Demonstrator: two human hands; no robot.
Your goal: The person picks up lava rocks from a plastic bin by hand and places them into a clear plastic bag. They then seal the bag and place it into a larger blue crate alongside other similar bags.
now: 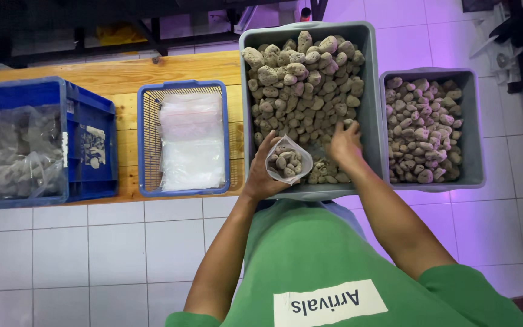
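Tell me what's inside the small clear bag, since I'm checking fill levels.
The bag, held by the left hand, has several pale stones. Its underside is hidden.

Clear bag [287, 162], seemingly half-full of stones

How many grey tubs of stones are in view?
2. One large grey tub lies under both hands; a smaller grey tub sits beside it on the right. Others may lie outside the picture.

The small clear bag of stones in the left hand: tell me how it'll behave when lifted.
The bag is thin film, so probably floppy, sagging around its stones. Partly filled and open-topped, it may spill if tilted. The left hand cups it from beneath, suggesting it needs support.
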